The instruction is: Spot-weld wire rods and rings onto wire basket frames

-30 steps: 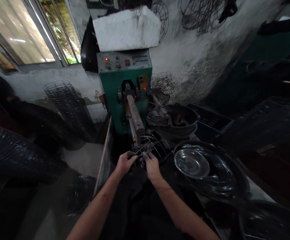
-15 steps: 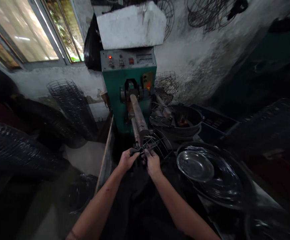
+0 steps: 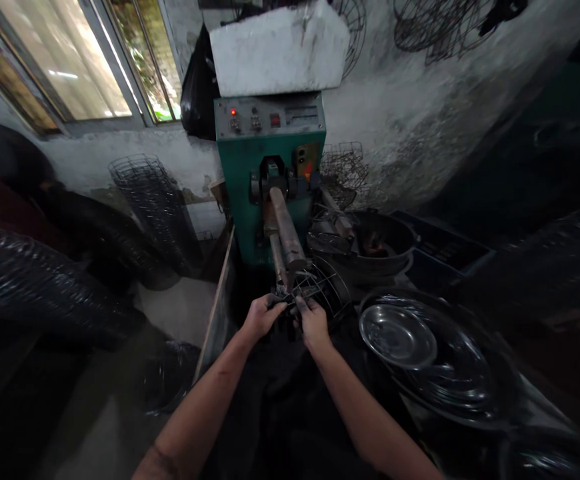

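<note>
A round wire grille (image 3: 337, 283), like a fan guard, is at the tip of a green spot-welding machine (image 3: 245, 220). My left hand (image 3: 264, 316) is closed, thumb and fingers pinching the grille's near edge just below the lower electrode arm (image 3: 279, 260). Close beside it, my right hand (image 3: 314, 323) also pinches the wire, with the grille spreading out behind and right of it. Above both hands, the thick upper arm (image 3: 287, 227) points down toward the wire. Darkness hides the exact contact between wire and electrodes.
To the right, a shiny metal bowl (image 3: 397, 337) sits in a large basin (image 3: 470, 373) with wire rings. Behind it stands a dark tub (image 3: 390, 250). Stacked wire grilles (image 3: 153, 207) lean left, near a board edge (image 3: 215, 303). A white foam block (image 3: 280, 50) tops the machine.
The whole view has swung slightly left, so everything sits farther right in the picture. Both hands keep their pinch on the grille at the electrodes, with only a slight shift of the fingers.
</note>
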Tool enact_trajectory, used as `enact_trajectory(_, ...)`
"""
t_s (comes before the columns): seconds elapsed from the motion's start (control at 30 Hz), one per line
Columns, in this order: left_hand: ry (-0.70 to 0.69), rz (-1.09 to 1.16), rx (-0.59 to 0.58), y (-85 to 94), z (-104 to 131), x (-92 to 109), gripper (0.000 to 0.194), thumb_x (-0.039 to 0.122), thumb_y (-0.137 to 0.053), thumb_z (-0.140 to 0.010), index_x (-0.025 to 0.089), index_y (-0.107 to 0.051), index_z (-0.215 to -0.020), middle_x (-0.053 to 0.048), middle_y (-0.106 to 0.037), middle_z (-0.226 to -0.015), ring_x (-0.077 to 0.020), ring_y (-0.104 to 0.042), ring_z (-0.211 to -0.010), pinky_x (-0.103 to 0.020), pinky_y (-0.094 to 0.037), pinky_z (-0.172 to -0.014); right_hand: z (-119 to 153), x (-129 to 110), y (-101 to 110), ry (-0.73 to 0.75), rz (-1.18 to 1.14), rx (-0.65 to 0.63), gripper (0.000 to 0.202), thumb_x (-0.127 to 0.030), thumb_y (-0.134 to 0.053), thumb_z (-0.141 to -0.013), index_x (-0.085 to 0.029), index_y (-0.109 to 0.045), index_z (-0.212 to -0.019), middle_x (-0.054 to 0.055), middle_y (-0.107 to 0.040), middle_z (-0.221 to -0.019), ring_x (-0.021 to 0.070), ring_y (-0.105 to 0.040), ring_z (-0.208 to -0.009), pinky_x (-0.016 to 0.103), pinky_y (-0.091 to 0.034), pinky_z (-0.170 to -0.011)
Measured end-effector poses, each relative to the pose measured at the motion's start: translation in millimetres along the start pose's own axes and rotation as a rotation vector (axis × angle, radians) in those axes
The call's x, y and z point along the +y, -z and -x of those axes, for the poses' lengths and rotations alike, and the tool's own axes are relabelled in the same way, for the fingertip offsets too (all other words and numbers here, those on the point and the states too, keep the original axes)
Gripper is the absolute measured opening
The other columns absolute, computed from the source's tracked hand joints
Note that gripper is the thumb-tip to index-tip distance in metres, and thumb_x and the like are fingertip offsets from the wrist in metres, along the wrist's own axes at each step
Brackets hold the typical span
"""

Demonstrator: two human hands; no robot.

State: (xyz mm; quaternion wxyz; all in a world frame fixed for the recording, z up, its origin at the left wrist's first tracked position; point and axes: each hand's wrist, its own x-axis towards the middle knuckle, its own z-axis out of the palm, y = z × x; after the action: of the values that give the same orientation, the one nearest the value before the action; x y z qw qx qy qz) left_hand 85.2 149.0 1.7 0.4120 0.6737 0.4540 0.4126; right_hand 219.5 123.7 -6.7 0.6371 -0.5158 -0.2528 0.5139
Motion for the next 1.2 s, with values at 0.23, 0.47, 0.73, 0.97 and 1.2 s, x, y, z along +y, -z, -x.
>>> enact_trajectory(0.23, -0.024, -0.037, 0.009, 1.9, -1, 2, 0.018, 0.028, -0.06, -0.081, 0.012, -0.068, -0.079, -0.005, -0.07, -0.076, -0.0162, -0.063, -0.071, -0.025, -0.051, -0.065, -1, 1, 1, 0.045, 0.05, -0.018, 0.044, -0.058, -0.074, -0.059, -0.018, -0.057, -0.065, -0.005, -0.052, -0.047, 0.0075, -0.041, -0.037, 0.02, -0.032, -0.034)
enact_trajectory(0.47, -0.035, 0.07, -0.037, -6.2, 4, -1, 0.026, 0.026, -0.06, -0.081, 0.013, -0.068, -0.102, -0.008, -0.073, -0.099, -0.0205, -0.067, -0.092, -0.032, -0.053, -0.084, 4, -6, 4, 0.029, 0.076, -0.005, 0.045, -0.058, -0.074, -0.057, -0.018, -0.057, -0.064, -0.004, -0.052, -0.045, 0.0082, -0.042, -0.036, 0.021, -0.032, -0.033)
enact_trajectory(0.73, 0.037, 0.064, -0.11, -13.7, 25, 7, 0.037, 0.022, -0.063, -0.078, 0.014, -0.065, -0.114, -0.009, -0.07, -0.111, -0.0233, -0.064, -0.104, -0.036, -0.05, -0.095, 20, 0, 23, 0.002, 0.149, -0.026, 0.043, -0.056, -0.072, -0.061, -0.017, -0.055, -0.059, -0.003, -0.053, -0.045, 0.0085, -0.042, -0.036, 0.021, -0.03, -0.035)
enact_trajectory(0.97, 0.028, 0.073, -0.09, -19.2, 29, 7, 0.029, 0.023, -0.06, -0.08, 0.015, -0.069, -0.107, -0.006, -0.073, -0.103, -0.0203, -0.067, -0.097, -0.03, -0.052, -0.089, 27, -1, 25, -0.057, 0.078, -0.02, 0.045, -0.057, -0.076, -0.056, -0.016, -0.057, -0.06, -0.003, -0.053, -0.046, 0.0078, -0.042, -0.038, 0.02, -0.031, -0.036)
enact_trajectory(1.2, 0.022, 0.044, -0.027, -19.9, 27, 8, 0.027, 0.026, -0.059, -0.082, 0.013, -0.068, -0.104, -0.007, -0.074, -0.098, -0.0194, -0.068, -0.091, -0.029, -0.053, -0.084, 28, -3, 14, 0.012, 0.034, 0.005, 0.044, -0.057, -0.074, -0.06, -0.016, -0.057, -0.062, -0.002, -0.056, -0.049, 0.0088, -0.044, -0.04, 0.021, -0.035, -0.037)
